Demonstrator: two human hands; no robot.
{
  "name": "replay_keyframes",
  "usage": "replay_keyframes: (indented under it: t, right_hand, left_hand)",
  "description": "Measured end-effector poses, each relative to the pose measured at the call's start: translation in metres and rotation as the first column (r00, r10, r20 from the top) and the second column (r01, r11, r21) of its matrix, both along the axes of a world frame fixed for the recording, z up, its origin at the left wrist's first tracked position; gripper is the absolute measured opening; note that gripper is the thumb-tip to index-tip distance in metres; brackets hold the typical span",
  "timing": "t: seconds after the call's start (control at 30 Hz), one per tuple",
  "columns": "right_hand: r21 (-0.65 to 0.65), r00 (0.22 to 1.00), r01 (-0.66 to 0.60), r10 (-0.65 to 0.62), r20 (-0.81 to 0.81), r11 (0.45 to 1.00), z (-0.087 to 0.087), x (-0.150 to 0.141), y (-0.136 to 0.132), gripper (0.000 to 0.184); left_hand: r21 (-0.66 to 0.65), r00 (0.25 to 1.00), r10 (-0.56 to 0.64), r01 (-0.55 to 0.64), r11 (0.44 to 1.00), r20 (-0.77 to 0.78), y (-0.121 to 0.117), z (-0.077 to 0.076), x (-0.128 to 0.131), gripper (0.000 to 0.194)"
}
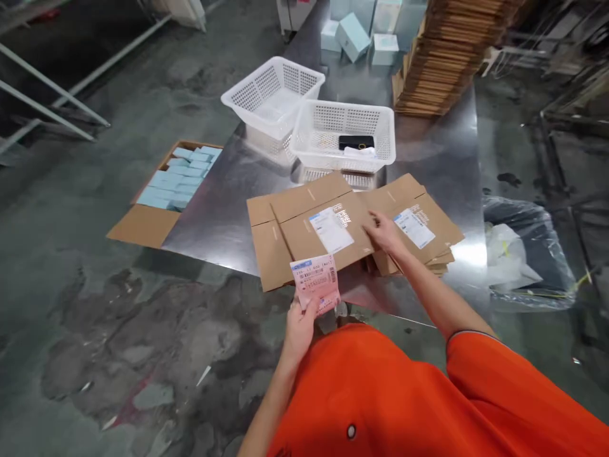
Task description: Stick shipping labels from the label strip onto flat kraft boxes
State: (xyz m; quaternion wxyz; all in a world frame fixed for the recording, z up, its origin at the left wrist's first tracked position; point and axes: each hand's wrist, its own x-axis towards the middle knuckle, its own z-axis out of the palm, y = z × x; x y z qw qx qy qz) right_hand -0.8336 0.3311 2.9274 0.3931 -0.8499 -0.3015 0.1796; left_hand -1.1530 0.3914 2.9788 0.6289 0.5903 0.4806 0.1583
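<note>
My left hand [302, 320] pinches a pad of printed shipping labels [314, 279] between thumb and fingers, just off the table's near edge. Beyond it lies a flat cardboard box [290, 238] with a white label [332, 230] stuck on and white print beside that. My right hand [383, 233] is closed at the right edge of this box, with the fingertips partly hidden. Under my right forearm is a pile of more flat boxes [404, 193]; the top one bears a white label [415, 227] too.
Two white plastic baskets [342, 155] [271, 114] stand at the far side of the metal table [209, 222]; one holds a dark object. Behind them are a tall cardboard stack [442, 63] and light-blue boxes [352, 37]. An open carton [143, 225] of blue boxes sits left, a plastic-lined bin [547, 254] right.
</note>
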Motion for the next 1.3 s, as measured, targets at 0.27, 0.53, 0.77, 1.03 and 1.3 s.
replay_keyframes:
  t: [0.27,0.53,0.77,1.03,1.3]
  right_hand:
    - [-0.233,0.981,0.123,-0.082,0.176,0.965,0.027,0.106,-0.144,0.070]
    - [0.254,0.699,-0.662,0.703,-0.127,0.705,0.069,-0.063,0.002,0.038]
    - [0.272,0.712,-0.645,0.691,-0.126,0.714,0.058,-0.114,0.024,0.025]
    - [0.040,0.800,-0.570,0.544,0.255,0.820,0.031,-0.107,0.104,0.018]
    - [-0.333,0.662,-0.429,0.543,0.517,0.839,0.019,-0.097,0.160,0.063]
  left_hand:
    - [-0.402,1.000,-0.021,0.021,0.916,0.006,-0.019,-0.008,0.038,0.058]
    - [-0.356,0.996,-0.091,0.094,0.930,0.026,-0.020,-0.003,0.030,0.053]
    - [-0.025,0.967,0.182,-0.180,0.983,0.180,0.027,0.022,0.031,0.035]
    - [-0.226,0.982,0.165,-0.141,0.964,0.092,0.028,-0.043,0.016,0.048]
    - [-0.307,0.986,0.013,-0.065,0.949,-0.168,-0.002,-0.060,-0.073,0.040]
